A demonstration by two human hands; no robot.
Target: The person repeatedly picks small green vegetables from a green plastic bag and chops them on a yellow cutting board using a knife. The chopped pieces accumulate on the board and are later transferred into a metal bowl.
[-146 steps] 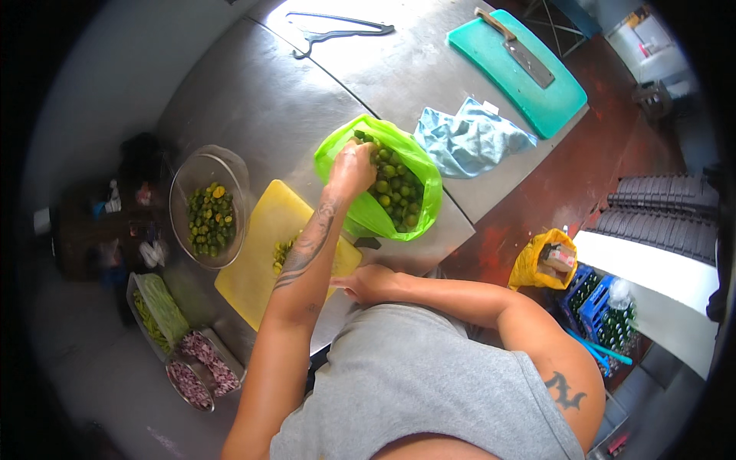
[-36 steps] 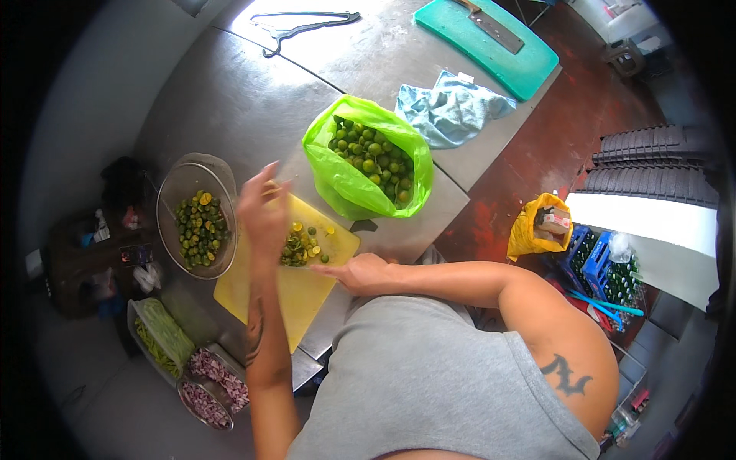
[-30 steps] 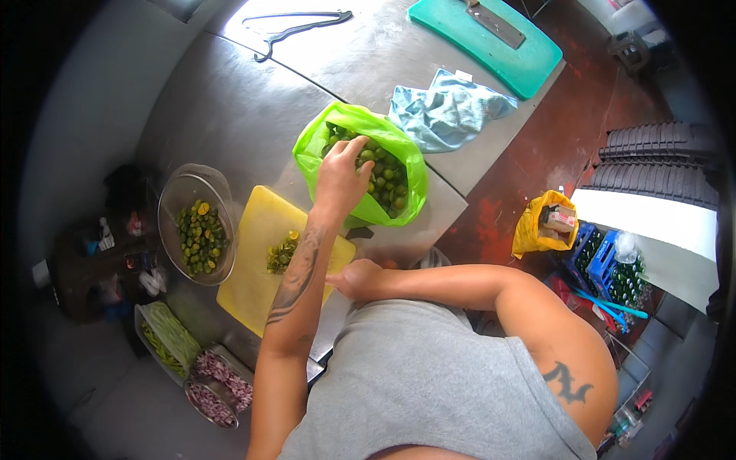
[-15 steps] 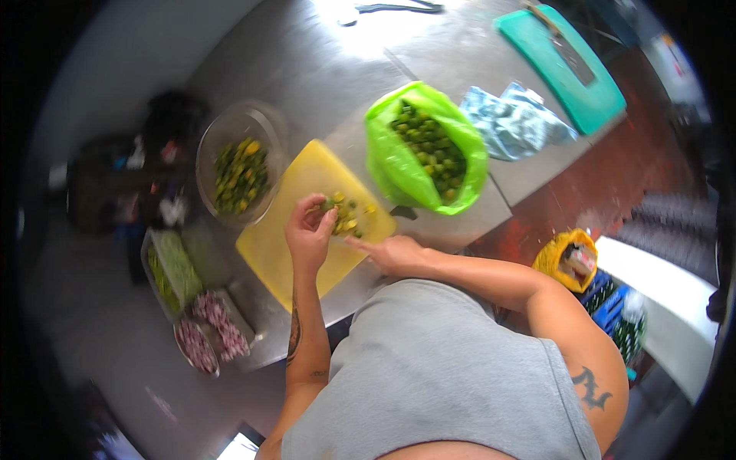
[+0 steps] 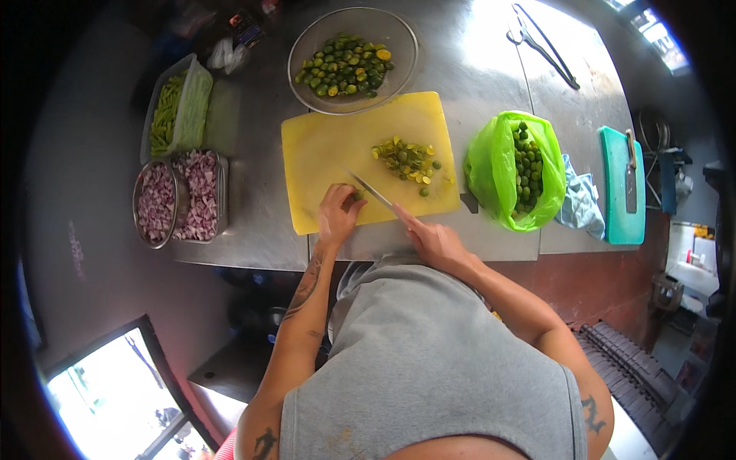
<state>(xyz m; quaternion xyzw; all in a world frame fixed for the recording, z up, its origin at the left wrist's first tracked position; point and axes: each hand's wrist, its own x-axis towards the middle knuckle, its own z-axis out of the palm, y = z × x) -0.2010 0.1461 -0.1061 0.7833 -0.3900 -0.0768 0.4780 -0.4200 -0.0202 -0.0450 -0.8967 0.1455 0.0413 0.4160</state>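
On a yellow cutting board (image 5: pixel 330 153), my left hand (image 5: pixel 335 215) pinches a small green calamansi (image 5: pixel 358 195) near the board's front edge. My right hand (image 5: pixel 438 244) grips a knife (image 5: pixel 373 190), its index finger stretched along the blade. The blade points up and left, just beyond the fruit. Trimmed calamansi pieces (image 5: pixel 406 157) lie piled at the board's right half, with a few whole fruits beside them. Behind the board stands a mesh strainer bowl (image 5: pixel 414 57) of green and yellowish calamansi. A bright green plastic bag (image 5: pixel 491 153) full of calamansi sits open to the right.
Containers of chopped red onion (image 5: pixel 156 201) and a tub of cut green vegetables (image 5: pixel 167 119) stand at left. Past the green bag are a blue cloth (image 5: pixel 580 201) and a teal board (image 5: pixel 617 207) bearing another knife (image 5: pixel 632 172). Black-handled tongs (image 5: pixel 546 50) lie far right.
The view has swung and steadied. My left hand has moved from beside the cut pieces to the board's near edge with a calamansi. The knife in my right hand now shows clearly.
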